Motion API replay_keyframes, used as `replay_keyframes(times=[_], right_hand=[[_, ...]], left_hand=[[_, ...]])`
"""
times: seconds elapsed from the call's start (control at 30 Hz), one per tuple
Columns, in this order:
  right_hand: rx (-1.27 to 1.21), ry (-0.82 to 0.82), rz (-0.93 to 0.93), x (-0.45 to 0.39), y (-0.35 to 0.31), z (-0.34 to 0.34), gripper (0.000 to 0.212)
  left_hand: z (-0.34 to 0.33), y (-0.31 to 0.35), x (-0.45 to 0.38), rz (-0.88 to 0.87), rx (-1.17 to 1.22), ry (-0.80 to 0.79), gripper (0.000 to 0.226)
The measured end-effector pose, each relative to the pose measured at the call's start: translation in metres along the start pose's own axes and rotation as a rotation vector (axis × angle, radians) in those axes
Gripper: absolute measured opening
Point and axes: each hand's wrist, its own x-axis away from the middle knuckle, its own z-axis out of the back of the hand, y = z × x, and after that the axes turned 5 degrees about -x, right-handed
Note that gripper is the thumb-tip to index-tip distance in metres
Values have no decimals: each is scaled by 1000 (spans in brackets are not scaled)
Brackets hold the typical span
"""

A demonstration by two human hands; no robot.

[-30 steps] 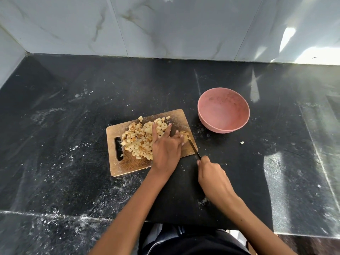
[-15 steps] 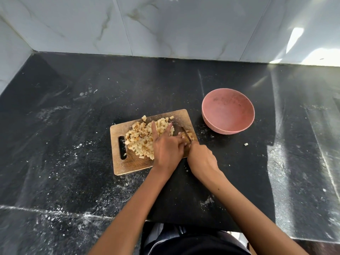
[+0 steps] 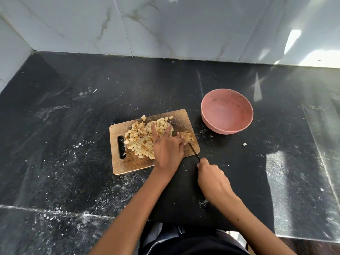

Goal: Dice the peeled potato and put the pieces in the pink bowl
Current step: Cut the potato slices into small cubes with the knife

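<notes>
Head view is showing us working over a black desk [image 3: 77,144] dusted with white specks, our two hands apart from each other. We are resting our left hand [image 3: 166,150] on a wooden cutting board [image 3: 132,164], two fingers stretched forward over the heap of diced potato pieces [image 3: 143,138] while the other fingers are bending down toward a small uncut potato chunk [image 3: 186,136] lying just past the fingertips, toward the board's right edge; we cannot tell whether they are actually pinching it. Most of the dice are lying under and to the left of that hand, piled in the middle of the board, with the board's handle slot further left still. We are gripping a knife [image 3: 194,151] in our right hand [image 3: 211,179], fingers curled around the handle so that it is hidden, and the thin blade is reaching forward and leftward from the fist onto the board's near right corner, its tip lying close beside the left hand's fingertips. Beyond the right hand and well apart from it, the pink bowl [image 3: 227,111] is standing upright on the desk, just off the board's far right corner, holding no potato. One stray potato bit [image 3: 244,144] is lying on the desk to the right of both hands, near the bowl.
</notes>
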Motion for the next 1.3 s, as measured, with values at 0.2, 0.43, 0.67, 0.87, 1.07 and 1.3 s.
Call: replay_keyframes(times=[0.2, 0.43, 0.67, 0.87, 1.07, 1.3], right_hand=[[-156, 29, 27, -1, -7, 17, 25], [-103, 15, 8, -30, -29, 13, 26], [1, 68, 19, -36, -43, 12, 32], [61, 30, -11, -18, -21, -3, 40], [55, -5, -20, 2, -2, -10, 6], [-161, 79, 44, -1, -9, 8, 21]], left_hand=[[2, -3, 4, -44, 33, 37, 8], [6, -6, 1, -43, 61, 60, 12], [5, -5, 2, -28, 89, 84, 13], [5, -2, 4, -22, 109, 122, 11], [1, -4, 7, -23, 140, 113, 10], [2, -12, 10, -58, 92, 58, 8]])
